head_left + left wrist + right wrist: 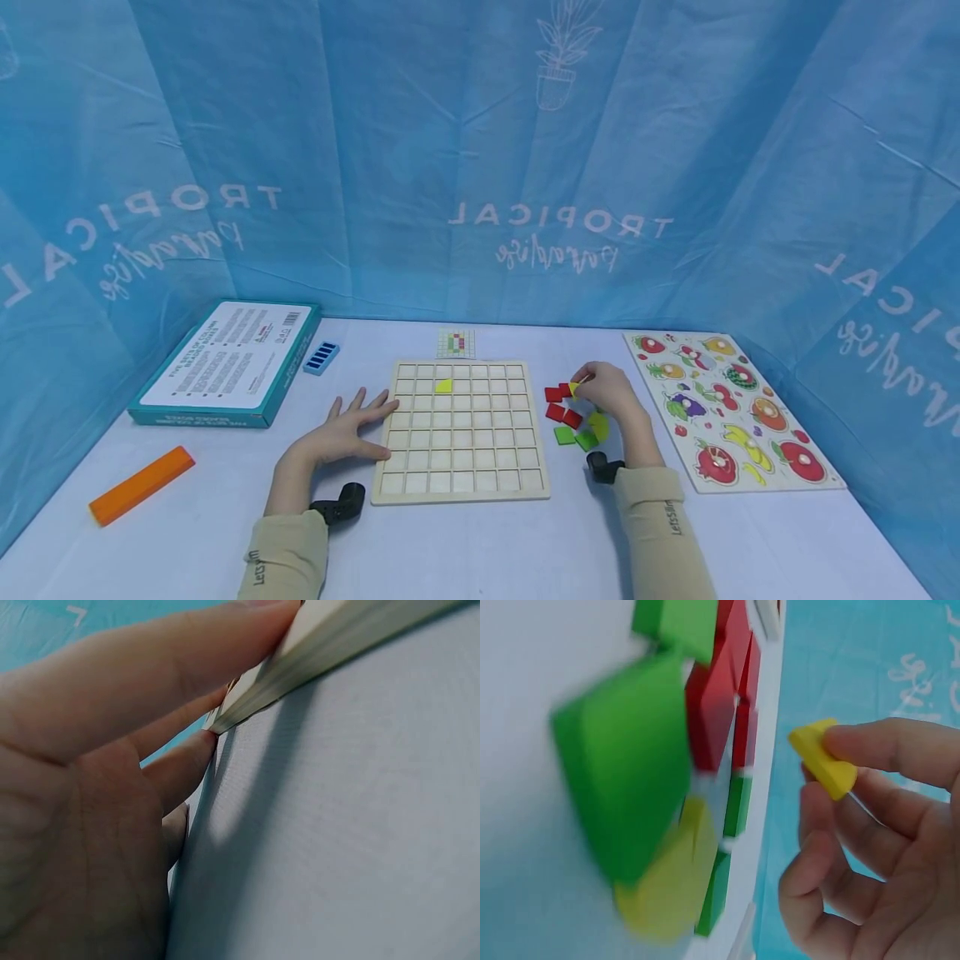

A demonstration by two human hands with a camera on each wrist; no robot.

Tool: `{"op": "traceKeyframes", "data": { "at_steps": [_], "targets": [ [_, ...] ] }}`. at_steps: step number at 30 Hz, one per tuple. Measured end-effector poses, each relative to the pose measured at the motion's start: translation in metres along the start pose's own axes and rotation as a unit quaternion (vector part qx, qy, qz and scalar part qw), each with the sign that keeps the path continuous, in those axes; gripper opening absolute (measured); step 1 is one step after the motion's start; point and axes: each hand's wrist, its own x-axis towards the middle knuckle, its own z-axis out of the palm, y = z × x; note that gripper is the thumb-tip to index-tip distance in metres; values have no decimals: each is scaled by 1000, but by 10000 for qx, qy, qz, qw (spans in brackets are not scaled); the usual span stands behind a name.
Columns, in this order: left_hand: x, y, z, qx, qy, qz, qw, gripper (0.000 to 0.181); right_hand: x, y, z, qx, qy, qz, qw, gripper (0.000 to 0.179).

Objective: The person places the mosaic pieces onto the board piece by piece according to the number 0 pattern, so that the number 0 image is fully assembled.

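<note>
A pale wooden grid board [462, 458] lies flat in the middle of the table, with a yellow piece [444, 386] in one of its upper cells. My left hand [341, 435] has its fingers spread, and the thumb and a fingertip touch the board's left edge; the left wrist view shows the thumb [150, 675] against the board's side. To the right of the board, my right hand [609, 388] pinches a yellow block [825, 759] between thumb and fingers, above the table. Beneath and beside it lie several red blocks [555, 412], green blocks [564, 435] and another yellow block [598, 426].
A small patterned card [456, 343] lies behind the board. On the left are a teal box [225, 358], a blue slotted piece [321, 357] and an orange bar [142, 485]. A fruit puzzle board [731, 412] lies at right. Blue curtain [480, 158] hangs behind the table.
</note>
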Motion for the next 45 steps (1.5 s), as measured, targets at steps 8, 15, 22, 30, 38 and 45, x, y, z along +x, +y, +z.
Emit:
{"op": "traceKeyframes", "data": {
  "at_steps": [8, 15, 22, 30, 38, 45],
  "targets": [
    [0, -1, 0, 10, -24, 23, 10000, 94, 7, -24, 17, 566, 460, -259, 9970, 17],
    [1, 0, 0, 9, -46, 44, 10000, 94, 10, -43, 31, 949, 459, -389, 9937, 17],
    [1, -1, -1, 73, -74, 138, 9999, 93, 9, -57, 42, 1281, 373, -635, 9890, 15],
    [1, -2, -1, 49, -68, 107, 9999, 94, 12, -69, 55, 1345, 322, -721, 9878, 17],
    [2, -3, -1, 1, -80, 87, 9999, 93, 17, -72, 67, 1221, 225, -771, 9893, 15],
    [1, -3, -1, -23, -77, 100, 9999, 93, 20, -76, 74, 1165, 96, -805, 9899, 13]
  ]
}}
